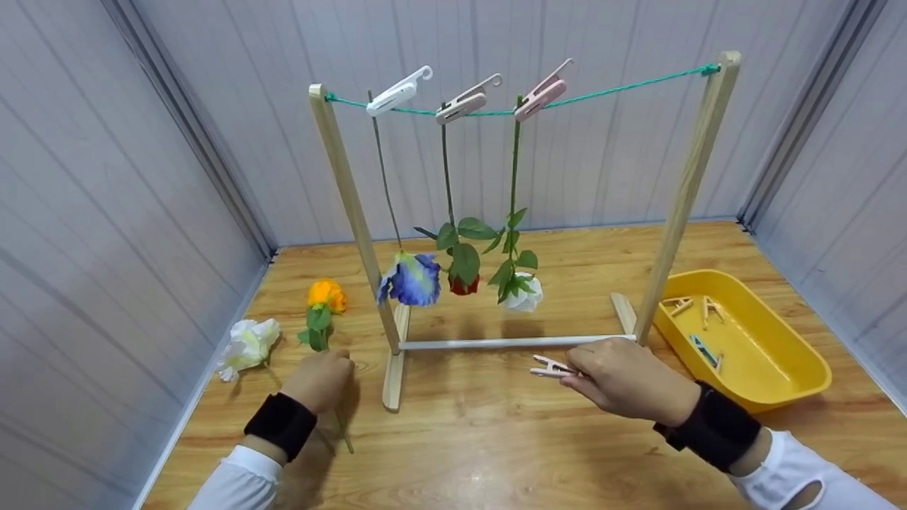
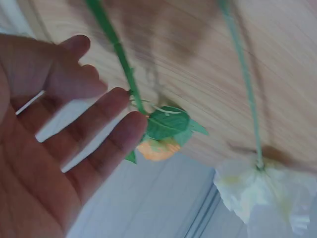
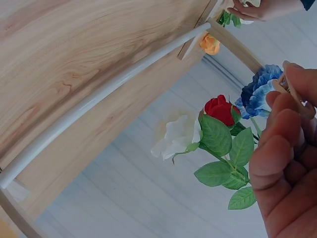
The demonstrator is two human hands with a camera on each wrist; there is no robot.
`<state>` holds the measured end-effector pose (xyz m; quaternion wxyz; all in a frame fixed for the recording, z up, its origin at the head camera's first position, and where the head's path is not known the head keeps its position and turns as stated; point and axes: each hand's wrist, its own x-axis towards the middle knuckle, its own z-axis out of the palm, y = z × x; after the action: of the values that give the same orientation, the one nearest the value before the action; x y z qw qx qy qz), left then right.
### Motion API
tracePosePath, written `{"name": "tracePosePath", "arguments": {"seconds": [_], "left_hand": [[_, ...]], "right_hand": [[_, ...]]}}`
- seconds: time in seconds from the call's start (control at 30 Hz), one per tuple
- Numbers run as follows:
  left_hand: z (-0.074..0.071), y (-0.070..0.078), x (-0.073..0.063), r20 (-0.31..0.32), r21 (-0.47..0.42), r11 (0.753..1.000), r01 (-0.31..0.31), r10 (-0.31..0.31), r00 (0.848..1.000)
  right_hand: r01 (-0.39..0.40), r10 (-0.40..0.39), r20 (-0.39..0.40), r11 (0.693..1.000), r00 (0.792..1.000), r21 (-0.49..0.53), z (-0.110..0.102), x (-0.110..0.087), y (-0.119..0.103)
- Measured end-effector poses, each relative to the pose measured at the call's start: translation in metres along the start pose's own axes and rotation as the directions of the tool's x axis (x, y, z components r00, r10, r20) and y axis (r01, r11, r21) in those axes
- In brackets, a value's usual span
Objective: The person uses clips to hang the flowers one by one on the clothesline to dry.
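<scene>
In the head view my left hand (image 1: 320, 380) is over the stem of an orange flower (image 1: 327, 296) lying on the table. The left wrist view shows its fingers (image 2: 106, 109) loosely spread beside the green stem (image 2: 119, 54), not curled round it. A white flower (image 1: 248, 346) lies farther left. My right hand (image 1: 623, 375) pinches a pale pink clothespin (image 1: 551, 367) in front of the rack. Three flowers hang head down from the green cord (image 1: 623, 88), each held by a clothespin: a blue flower (image 1: 411, 279), a red rose (image 1: 464, 283) and a white rose (image 1: 523, 292).
A wooden rack (image 1: 691, 177) with a white lower bar (image 1: 517, 343) stands mid-table. At the right sits a yellow basin (image 1: 772, 354) with several clothespins (image 1: 711, 312) inside. Pale panel walls (image 1: 496, 170) enclose the back and sides.
</scene>
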<state>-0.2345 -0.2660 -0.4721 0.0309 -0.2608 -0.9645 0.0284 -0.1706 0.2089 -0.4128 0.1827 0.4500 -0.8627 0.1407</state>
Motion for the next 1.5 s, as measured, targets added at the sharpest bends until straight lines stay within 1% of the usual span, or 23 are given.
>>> {"name": "tracePosePath", "arguments": {"seconds": [0.1,0.2,0.23,0.4,0.47,0.5,0.6,0.67,0.77,0.87,0.97,1.03,1.1,1.13,1.17,1.2,1.27,1.37,1.5], "left_hand": [[0.005,-0.005,-0.004,-0.033,0.099,0.994,-0.051,0.054,0.998],[0.01,-0.01,-0.006,-0.059,0.169,0.979,-0.114,0.125,0.99],[0.012,-0.011,-0.006,-0.067,0.18,0.974,-0.137,0.151,0.986],[0.017,-0.017,-0.005,-0.081,0.225,0.951,-0.211,0.235,0.969],[0.018,-0.017,-0.004,-0.094,0.269,0.933,-0.238,0.271,0.958],[0.017,-0.017,-0.003,-0.105,0.295,0.921,-0.254,0.296,0.949],[0.013,-0.015,-0.002,-0.167,0.356,0.884,-0.302,0.378,0.911],[0.01,-0.014,0.0,-0.225,0.387,0.864,-0.321,0.426,0.876],[0.005,-0.012,0.004,-0.317,0.412,0.846,-0.339,0.482,0.817],[-0.001,-0.009,0.009,-0.402,0.435,0.832,-0.345,0.522,0.752],[-0.009,-0.003,0.013,-0.474,0.451,0.822,-0.347,0.55,0.688],[-0.016,0.003,0.016,-0.522,0.46,0.821,-0.337,0.557,0.646],[-0.022,0.01,0.02,-0.573,0.455,0.83,-0.323,0.55,0.607],[-0.026,0.014,0.022,-0.595,0.45,0.836,-0.315,0.543,0.592],[-0.03,0.018,0.023,-0.617,0.44,0.843,-0.309,0.534,0.578],[-0.035,0.022,0.025,-0.635,0.427,0.851,-0.306,0.523,0.569],[-0.043,0.029,0.029,-0.664,0.391,0.866,-0.311,0.499,0.556],[-0.057,0.041,0.033,-0.694,0.32,0.884,-0.34,0.463,0.551],[-0.074,0.056,0.038,-0.732,0.205,0.89,-0.406,0.415,0.541]], "right_hand": [[-0.009,0.009,-0.003,1.0,1.0,0.007,0.0,0.0,0.0],[-0.009,0.009,-0.009,1.0,1.0,0.007,0.0,-0.001,0.001],[-0.006,0.006,-0.011,1.0,1.0,0.003,0.0,-0.001,0.001],[0.006,-0.006,-0.015,1.0,1.0,-0.009,0.001,-0.002,0.002],[0.004,-0.004,-0.007,1.0,1.0,-0.005,0.001,-0.002,0.002],[0.0,0.0,-0.002,1.0,1.0,0.002,0.001,-0.002,0.002],[-0.008,0.008,0.009,1.0,1.0,0.008,0.0,-0.001,0.003],[-0.014,0.014,0.013,1.0,1.0,0.009,0.0,-0.001,0.002],[-0.023,0.023,0.019,1.0,1.0,0.013,-0.001,0.0,0.002],[-0.031,0.031,0.019,0.999,0.999,0.024,-0.002,0.0,0.003],[-0.031,0.031,0.014,0.999,0.999,0.031,-0.003,0.0,0.003],[-0.033,0.033,0.014,0.999,0.999,0.032,-0.003,-0.001,0.004],[-0.04,0.039,0.016,0.999,0.999,0.036,-0.004,-0.001,0.004],[-0.045,0.045,0.015,0.998,0.999,0.038,-0.004,-0.002,0.005],[-0.047,0.047,0.013,0.998,0.999,0.04,-0.004,-0.002,0.005],[-0.049,0.048,0.011,0.998,0.999,0.042,-0.004,-0.002,0.005],[-0.043,0.043,0.002,0.998,0.999,0.043,-0.005,-0.003,0.007],[-0.019,0.019,-0.02,0.999,1.0,0.03,-0.008,-0.003,0.01],[0.002,-0.002,-0.059,1.0,0.998,0.002,-0.015,-0.001,0.014]]}}
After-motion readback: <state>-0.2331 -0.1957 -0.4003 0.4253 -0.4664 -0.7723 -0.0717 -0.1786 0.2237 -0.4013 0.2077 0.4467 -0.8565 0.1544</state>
